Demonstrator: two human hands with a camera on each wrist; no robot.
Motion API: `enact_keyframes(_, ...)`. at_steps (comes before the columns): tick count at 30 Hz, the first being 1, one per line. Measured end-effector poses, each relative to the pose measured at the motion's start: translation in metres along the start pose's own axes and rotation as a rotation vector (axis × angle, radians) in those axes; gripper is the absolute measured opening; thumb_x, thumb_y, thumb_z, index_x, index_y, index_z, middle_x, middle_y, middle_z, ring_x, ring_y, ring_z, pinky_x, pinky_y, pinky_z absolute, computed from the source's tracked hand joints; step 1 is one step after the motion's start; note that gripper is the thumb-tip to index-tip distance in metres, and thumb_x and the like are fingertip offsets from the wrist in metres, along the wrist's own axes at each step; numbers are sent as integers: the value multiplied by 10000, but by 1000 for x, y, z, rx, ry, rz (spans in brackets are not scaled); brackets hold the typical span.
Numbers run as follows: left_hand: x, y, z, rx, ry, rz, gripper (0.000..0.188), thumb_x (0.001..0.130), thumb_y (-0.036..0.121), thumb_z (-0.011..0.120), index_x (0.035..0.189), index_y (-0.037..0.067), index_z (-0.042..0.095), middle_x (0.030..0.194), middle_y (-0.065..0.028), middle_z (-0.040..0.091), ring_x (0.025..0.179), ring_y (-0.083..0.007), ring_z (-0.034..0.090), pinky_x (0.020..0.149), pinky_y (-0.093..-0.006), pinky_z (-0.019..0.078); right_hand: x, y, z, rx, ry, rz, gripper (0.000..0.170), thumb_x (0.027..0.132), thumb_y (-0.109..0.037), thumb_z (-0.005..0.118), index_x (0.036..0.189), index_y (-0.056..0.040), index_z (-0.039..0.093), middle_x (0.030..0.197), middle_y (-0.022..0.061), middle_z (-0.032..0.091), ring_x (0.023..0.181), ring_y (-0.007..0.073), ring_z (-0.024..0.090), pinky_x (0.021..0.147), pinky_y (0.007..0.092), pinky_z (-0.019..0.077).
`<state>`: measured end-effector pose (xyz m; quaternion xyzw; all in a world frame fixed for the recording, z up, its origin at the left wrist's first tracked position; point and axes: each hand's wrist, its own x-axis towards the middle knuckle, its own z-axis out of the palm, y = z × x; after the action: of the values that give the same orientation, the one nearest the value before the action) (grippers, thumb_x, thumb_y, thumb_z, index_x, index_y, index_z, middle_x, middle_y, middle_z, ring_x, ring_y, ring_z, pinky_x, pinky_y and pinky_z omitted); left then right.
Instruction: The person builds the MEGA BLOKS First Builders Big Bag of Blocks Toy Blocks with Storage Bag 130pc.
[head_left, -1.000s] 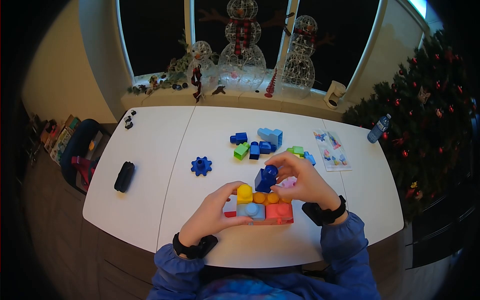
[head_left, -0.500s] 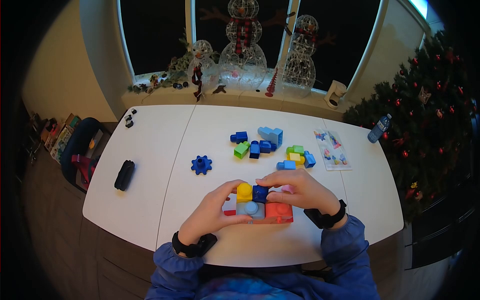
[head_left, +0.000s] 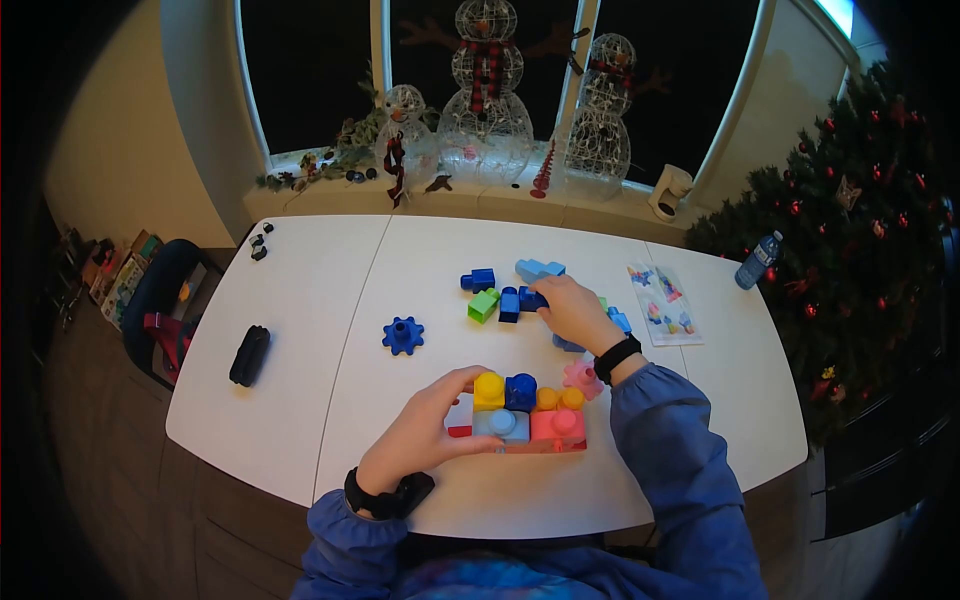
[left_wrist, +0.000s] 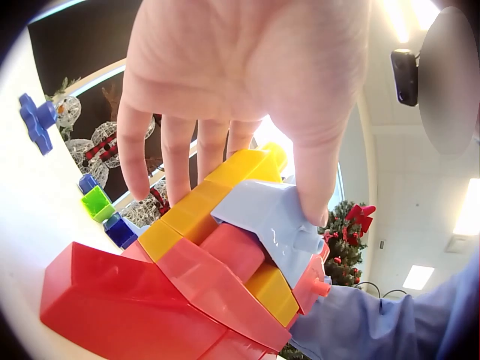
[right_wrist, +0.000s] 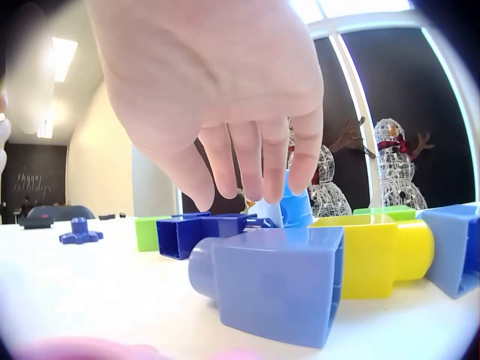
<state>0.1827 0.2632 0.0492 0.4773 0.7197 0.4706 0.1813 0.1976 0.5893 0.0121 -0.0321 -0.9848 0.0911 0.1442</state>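
My left hand (head_left: 418,428) grips a built-up toy block structure (head_left: 540,447), its thumb against the light blue block (left_wrist: 259,206) and its fingers round the back. On top stand a yellow block (head_left: 489,392) and, beside it, a dark blue block (head_left: 521,393); orange studs (head_left: 559,399) show to their right. My right hand (head_left: 582,318) reaches over the loose blocks, fingers slightly bent. In the right wrist view its fingertips hang close over a loose dark blue block (right_wrist: 176,237). A light blue block (right_wrist: 277,281) and a yellow block (right_wrist: 367,255) lie nearer the camera.
A pink gear-like piece (head_left: 582,377) lies right of the structure. A dark blue gear-like piece (head_left: 403,336) and a black case (head_left: 250,356) lie leftward. A picture sheet (head_left: 664,303) and a water bottle (head_left: 759,260) are at the right of the white table (head_left: 290,400).
My right hand set the dark blue block onto the structure beside the yellow one, let go and moved away to the loose blocks. My left hand has kept its place.
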Motion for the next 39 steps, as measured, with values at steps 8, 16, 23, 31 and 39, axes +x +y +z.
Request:
enact_keyframes(8,0,-6,2,-2,20,44,908,722,347,967,1457,62,516,1345,-151,644,1209,-298,643,1026,-409,516,10,2,0,-22,-198,171,362,831,-129,745,1176,-84,643,1126,174,703,1024,391,688,859,513,568)
enact_keyframes(16,0,-1,1,-2,6,21,877,758,369,934,1462,53,517,1378,-182,630,1219,-346,641,1012,-400,529,-29,-25,-64,487,134,31,270,870,-58,754,1128,-13,690,1041,132,694,873,263,700,743,336,576)
enact_keyframes(23,0,-2,2,9,24,25,892,752,384,938,1467,58,516,1377,-176,633,1196,-334,650,982,-396,540,-93,-64,-120,612,201,-7,287,825,-66,827,1085,-28,711,1011,95,748,813,209,704,744,304,572)
enact_keyframes(31,-1,-5,2,-3,28,17,886,745,366,942,1459,55,520,1357,-172,640,1193,-322,650,974,-397,541,-104,-91,-109,584,120,-138,255,808,-72,862,1007,-28,707,995,99,743,851,272,690,736,342,560)
enact_keyframes(39,0,-4,2,-1,19,12,876,749,368,935,1455,54,521,1341,-169,645,1183,-316,649,973,-390,536,-105,-86,-107,535,155,-235,248,808,-85,867,1019,-43,743,1012,104,744,895,302,697,827,390,556)
